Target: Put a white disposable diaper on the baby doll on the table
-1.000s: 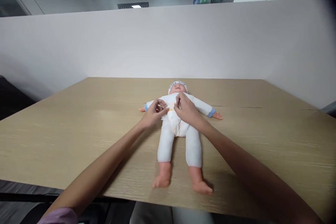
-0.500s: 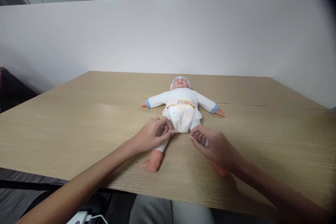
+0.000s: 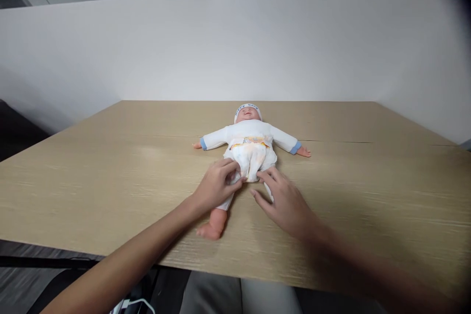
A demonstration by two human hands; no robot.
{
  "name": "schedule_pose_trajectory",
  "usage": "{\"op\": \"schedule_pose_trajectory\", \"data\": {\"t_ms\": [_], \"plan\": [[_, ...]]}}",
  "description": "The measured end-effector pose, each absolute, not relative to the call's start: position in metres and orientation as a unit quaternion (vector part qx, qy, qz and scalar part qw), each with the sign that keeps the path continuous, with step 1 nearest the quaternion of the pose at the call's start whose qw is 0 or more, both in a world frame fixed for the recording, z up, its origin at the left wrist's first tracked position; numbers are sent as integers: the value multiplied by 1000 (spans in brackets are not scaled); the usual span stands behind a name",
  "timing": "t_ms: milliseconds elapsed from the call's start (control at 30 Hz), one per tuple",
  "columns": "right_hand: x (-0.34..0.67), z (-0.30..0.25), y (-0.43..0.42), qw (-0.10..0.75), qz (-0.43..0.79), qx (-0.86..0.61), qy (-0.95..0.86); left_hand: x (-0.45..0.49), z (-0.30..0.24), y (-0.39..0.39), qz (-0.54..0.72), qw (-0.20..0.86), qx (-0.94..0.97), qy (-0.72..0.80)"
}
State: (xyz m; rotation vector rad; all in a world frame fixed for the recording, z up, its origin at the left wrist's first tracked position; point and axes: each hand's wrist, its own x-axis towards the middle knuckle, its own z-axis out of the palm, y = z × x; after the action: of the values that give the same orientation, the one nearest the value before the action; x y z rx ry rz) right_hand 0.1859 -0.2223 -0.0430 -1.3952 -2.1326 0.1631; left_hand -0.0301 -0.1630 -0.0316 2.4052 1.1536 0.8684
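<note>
A baby doll [image 3: 251, 129] in a white outfit with blue cuffs lies on its back, arms spread, its feet towards me. Round its hips is a white diaper [image 3: 252, 159] with an orange printed band at the waist. My left hand [image 3: 218, 182] is closed at the diaper's leg edge on the left, thumb and fingers pinching it. Over the doll's other leg, my right hand [image 3: 286, 201] has its thumb and fingers apart, fingertips at the diaper's right leg edge. That hand hides most of the leg beneath it.
The doll lies on a wooden table [image 3: 110, 171] with a thin seam across it. A white partition [image 3: 235, 49] rises behind the far edge. Below the near edge are my legs [image 3: 235, 297] and a white cable [image 3: 142, 300].
My right hand has opened from a pinch, its thumb now apart from the fingers, and moved slightly up and left. My left hand stays at the diaper's edge. The view has shifted slightly.
</note>
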Motion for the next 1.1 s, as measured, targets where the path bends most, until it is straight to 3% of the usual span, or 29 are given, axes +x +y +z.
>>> {"op": "schedule_pose_trajectory", "data": {"t_ms": [1100], "plan": [[184,-43,-220,383,117,-517,-756,-29,-36,-162,367,220,808,406]]}}
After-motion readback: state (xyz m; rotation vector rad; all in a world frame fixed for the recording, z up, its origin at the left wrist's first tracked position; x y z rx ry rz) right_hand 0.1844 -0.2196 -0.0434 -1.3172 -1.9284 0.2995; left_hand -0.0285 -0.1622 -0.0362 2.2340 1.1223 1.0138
